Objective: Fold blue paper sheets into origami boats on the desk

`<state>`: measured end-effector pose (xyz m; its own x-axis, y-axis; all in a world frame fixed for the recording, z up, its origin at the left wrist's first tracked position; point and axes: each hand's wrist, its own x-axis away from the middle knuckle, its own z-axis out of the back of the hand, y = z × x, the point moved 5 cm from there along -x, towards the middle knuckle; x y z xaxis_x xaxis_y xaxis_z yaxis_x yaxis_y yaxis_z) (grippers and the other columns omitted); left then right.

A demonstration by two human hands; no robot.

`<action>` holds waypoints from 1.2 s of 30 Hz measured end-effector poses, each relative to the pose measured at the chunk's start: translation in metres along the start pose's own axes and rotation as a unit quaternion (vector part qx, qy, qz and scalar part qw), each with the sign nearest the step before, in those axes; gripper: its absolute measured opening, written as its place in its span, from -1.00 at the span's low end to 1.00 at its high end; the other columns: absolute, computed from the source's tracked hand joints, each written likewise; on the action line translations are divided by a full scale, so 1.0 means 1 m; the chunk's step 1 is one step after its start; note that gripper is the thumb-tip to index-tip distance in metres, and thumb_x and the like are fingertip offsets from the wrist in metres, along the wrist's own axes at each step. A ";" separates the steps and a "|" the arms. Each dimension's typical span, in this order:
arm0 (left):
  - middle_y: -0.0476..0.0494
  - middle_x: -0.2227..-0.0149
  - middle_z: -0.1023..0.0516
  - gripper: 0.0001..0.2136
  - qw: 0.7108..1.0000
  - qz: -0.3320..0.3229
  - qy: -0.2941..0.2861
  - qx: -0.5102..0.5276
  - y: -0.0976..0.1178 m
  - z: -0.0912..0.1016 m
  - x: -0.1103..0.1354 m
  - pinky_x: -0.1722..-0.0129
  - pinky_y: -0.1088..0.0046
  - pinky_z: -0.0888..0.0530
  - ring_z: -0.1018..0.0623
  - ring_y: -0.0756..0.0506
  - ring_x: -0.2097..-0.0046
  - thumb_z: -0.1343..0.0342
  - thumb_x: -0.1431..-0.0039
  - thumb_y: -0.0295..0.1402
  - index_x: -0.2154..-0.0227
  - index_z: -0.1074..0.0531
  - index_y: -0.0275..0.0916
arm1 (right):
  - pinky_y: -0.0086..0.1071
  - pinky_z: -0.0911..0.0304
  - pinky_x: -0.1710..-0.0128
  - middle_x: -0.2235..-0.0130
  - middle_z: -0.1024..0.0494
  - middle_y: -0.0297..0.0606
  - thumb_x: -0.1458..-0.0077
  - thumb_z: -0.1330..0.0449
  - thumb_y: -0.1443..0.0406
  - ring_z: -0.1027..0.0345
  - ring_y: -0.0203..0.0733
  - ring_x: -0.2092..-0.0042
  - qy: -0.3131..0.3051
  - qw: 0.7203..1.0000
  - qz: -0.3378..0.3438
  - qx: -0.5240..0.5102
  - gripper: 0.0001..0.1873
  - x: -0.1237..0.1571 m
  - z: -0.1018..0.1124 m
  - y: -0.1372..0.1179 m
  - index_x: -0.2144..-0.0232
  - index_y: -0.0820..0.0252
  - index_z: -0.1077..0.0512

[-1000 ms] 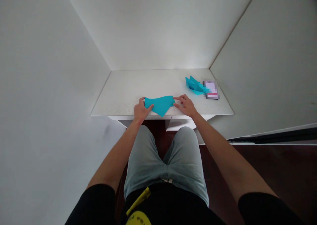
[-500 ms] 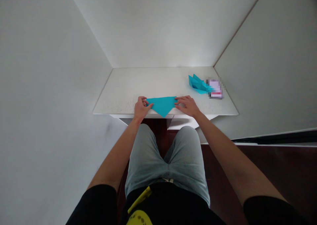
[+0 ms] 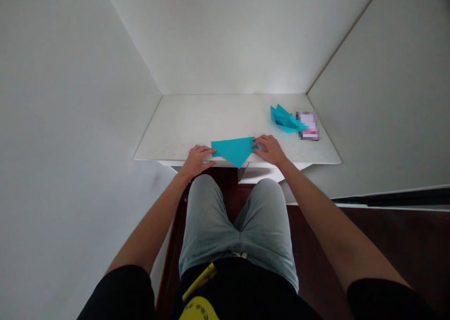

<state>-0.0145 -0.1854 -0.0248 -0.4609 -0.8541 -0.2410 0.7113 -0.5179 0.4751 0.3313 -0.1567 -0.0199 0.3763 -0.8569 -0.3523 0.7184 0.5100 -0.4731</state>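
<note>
A folded sheet of blue paper (image 3: 235, 150) lies at the front edge of the white table, its pointed lower corner reaching over the edge. My left hand (image 3: 197, 160) is at the paper's left end, fingers stretched out with the tips touching it and the thumb held apart. At the opposite end, my right hand (image 3: 270, 149) has its fingers bent around the paper's right corner, gripping it. Behind that hand stands a folded blue paper boat (image 3: 284, 120).
The white table (image 3: 190, 118) is closed in by walls at the back and both sides. At its right end lies a blurred-out pinkish rectangular item (image 3: 310, 125), touching the paper boat's tip. Beneath the tabletop shows a white compartment (image 3: 262, 174).
My left hand has loosened from the paper's left end and shifted left and toward me, its thumb coming off the sheet. The right hand stays on the right corner.
</note>
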 end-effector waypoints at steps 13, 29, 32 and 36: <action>-0.12 0.07 -0.67 -0.84 0.993 0.066 0.016 0.094 0.013 -0.005 -0.014 0.14 0.31 -0.55 -0.60 -0.07 0.29 -0.26 -0.34 -0.20 0.19 -0.70 -0.09 | 0.05 -0.33 -0.05 -0.05 -0.69 -0.17 -0.24 -0.29 0.16 -0.52 0.15 -0.01 -0.004 0.999 -0.025 0.021 -0.86 0.002 -0.002 0.006 0.21 0.03 -0.60; -0.15 -0.01 -0.61 -0.91 0.966 0.237 0.102 0.009 0.007 -0.003 -0.041 -0.17 0.07 -0.38 -0.61 -0.25 -0.04 -0.26 -0.36 -0.26 0.16 -0.62 -0.08 | 0.10 -0.29 -0.14 -0.21 -0.59 -0.10 -0.27 -0.32 -0.11 -0.47 0.20 -0.13 -0.040 0.998 0.023 0.049 -0.52 0.015 0.002 -0.009 -0.10 -0.06 -0.63; -0.15 0.00 -0.62 -0.91 0.966 0.234 0.108 0.009 0.004 0.000 -0.042 -0.16 0.08 -0.39 -0.61 -0.25 -0.05 -0.26 -0.36 -0.25 0.17 -0.63 -0.08 | 0.12 -0.23 -0.22 -0.31 -0.54 -0.10 -0.24 -0.35 -0.13 -0.45 0.20 -0.20 -0.064 0.995 0.066 0.048 -0.48 0.025 0.004 -0.018 -0.11 -0.05 -0.62; -0.16 0.02 -0.62 -0.90 0.966 0.233 0.109 0.002 0.007 0.000 -0.042 -0.17 0.06 -0.39 -0.61 -0.27 -0.09 -0.26 -0.36 -0.24 0.15 -0.62 -0.08 | 0.09 -0.22 -0.23 -0.33 -0.55 -0.10 -0.32 -0.30 -0.05 -0.48 0.16 -0.20 -0.079 0.992 0.100 0.022 -0.61 0.034 0.005 -0.026 -0.04 -0.02 -0.62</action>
<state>0.0101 -0.1534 -0.0112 0.0323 -0.9845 -0.1726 0.8121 -0.0749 0.5788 0.3284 -0.1989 -0.0158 0.5983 -0.7420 -0.3026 0.6442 0.6699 -0.3691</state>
